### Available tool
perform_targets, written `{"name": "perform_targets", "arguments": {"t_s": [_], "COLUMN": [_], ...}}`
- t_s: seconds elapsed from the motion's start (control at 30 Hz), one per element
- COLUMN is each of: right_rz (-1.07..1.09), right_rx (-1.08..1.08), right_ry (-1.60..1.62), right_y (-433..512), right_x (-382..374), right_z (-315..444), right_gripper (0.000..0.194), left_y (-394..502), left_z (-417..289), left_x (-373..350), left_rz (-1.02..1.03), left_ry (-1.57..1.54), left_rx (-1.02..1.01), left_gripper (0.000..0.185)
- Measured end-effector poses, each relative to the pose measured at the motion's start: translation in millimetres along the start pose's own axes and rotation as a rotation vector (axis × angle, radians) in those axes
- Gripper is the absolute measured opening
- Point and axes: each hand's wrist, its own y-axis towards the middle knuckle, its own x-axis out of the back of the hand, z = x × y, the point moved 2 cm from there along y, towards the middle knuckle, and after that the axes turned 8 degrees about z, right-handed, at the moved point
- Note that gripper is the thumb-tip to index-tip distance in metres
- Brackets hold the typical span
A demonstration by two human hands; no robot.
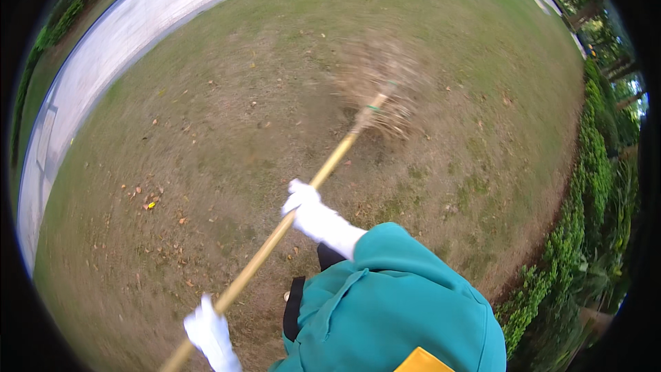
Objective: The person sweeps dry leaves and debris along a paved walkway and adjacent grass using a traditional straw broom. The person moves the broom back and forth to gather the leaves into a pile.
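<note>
A besom broom with a long pale yellow pole (253, 265) runs diagonally across the view. Its spread of thin twig bristles (395, 119) is motion-blurred over the ground, and green ties (374, 108) bind the head to the pole. My right hand (304, 204), in a white glove, grips the pole around its middle. Lower down, my left hand (209, 328), also white-gloved, is closed around the pole towards its rear end, which leaves the view at the bottom.
Patchy grass (248, 150) surrounds me, scattered with dry leaves (150, 206). A pale paved path (119, 36) curves along the left and top. Green low shrubs (573, 206) border the right side, with trees (588, 10) beyond. My teal top (413, 299) fills the lower right.
</note>
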Motion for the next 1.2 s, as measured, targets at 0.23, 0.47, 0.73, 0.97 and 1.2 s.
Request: {"name": "perform_targets", "arguments": {"t_s": [0.23,0.47,0.73,0.97,1.2], "right_rz": [-0.018,0.094,0.028,0.304,0.382], "right_rx": [0.349,0.085,-0.565,-1.053,-1.259], "right_ry": [0.027,-0.002,-0.271,-0.734,-0.750], "right_y": [9,68,38,17,-54], "right_x": [89,16,-63,-64,-88], "right_z": [208,116,-154,-321,-429], "right_gripper": [0.038,0.040,0.021,0.019,0.018], "left_y": [119,110,-96,-170,-213], "left_z": [-164,-62,29,-58,-14], "left_x": [105,83,8,27,-9], "left_rz": [-0.331,-0.208,0.058,0.442,0.603], "left_ry": [0.148,-0.082,-0.162,-0.375,-0.254], "left_rx": [-0.647,-0.252,0.527,1.067,1.424], "left_gripper": [0.022,0.004,0.019,0.018,0.022]}}
